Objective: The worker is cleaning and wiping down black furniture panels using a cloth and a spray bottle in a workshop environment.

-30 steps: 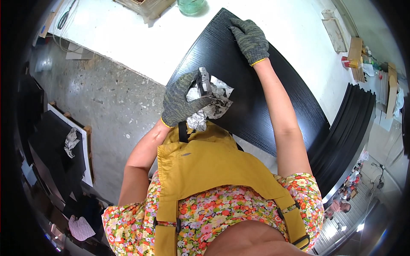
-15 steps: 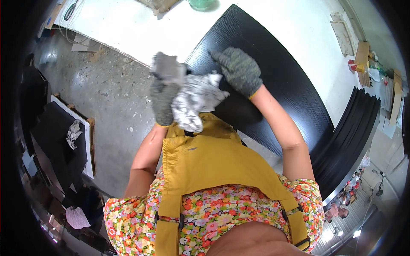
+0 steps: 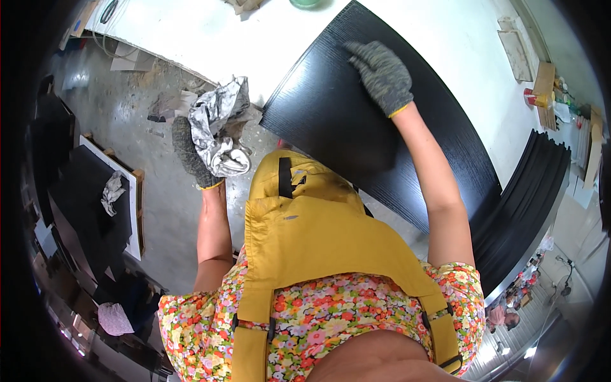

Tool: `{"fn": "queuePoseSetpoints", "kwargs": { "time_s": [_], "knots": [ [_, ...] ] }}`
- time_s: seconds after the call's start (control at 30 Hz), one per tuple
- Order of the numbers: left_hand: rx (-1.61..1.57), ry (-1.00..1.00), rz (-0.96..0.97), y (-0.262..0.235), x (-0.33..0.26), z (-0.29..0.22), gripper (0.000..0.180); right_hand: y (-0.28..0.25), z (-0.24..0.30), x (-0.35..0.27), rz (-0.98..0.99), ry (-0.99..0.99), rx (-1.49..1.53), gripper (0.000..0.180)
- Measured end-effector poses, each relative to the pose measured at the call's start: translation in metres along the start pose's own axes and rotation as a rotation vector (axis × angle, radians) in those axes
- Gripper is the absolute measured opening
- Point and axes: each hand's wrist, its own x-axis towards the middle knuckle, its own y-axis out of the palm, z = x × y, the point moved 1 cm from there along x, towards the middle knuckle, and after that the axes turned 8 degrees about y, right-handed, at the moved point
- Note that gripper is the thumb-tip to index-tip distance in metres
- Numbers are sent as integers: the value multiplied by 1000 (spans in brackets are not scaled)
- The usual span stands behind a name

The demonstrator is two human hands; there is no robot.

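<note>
My left hand (image 3: 189, 153), in a dark grey knitted glove, is closed around a crumpled white rag (image 3: 219, 124) with black smudges. Beyond its fingers shows a blurred greyish flat piece (image 3: 165, 107), whose kind I cannot make out. This hand hangs over the floor, left of a glossy black wood-grain board (image 3: 324, 102) with a curved far edge. My right hand (image 3: 385, 77), gloved the same way, rests on the board's upper part with its fingers stretched out. The board lies on a white table (image 3: 210, 44), its near corner jutting past the table's edge.
Stacked black curved strips (image 3: 528, 204) stand at the right. On the left, black panels (image 3: 83, 204) lie on a pallet with another crumpled rag (image 3: 112, 193) on top. A green container (image 3: 305, 3) sits at the table's far side. Concrete floor (image 3: 165, 210) lies between.
My left hand has swung left, away from the board, carrying the rag and the greyish piece. My right hand has slid farther up and right over the board.
</note>
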Motion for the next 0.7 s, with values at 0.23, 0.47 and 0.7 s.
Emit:
{"fn": "queuePoseSetpoints", "kwargs": {
  "time_s": [0.23, 0.47, 0.7],
  "knots": [
    [129, -35, 105, 2, -3, 0, 65, 7, 34, -22, 211, -59, 14, 28],
    [-456, -356, -146, 14, 5, -9, 47, 6, -1, -3, -133, 40, -66, 27],
    [-436, -440, -178, 14, 45, -58, 48, 26, 70, -76, 200, -301, -13, 32]
  ]
}}
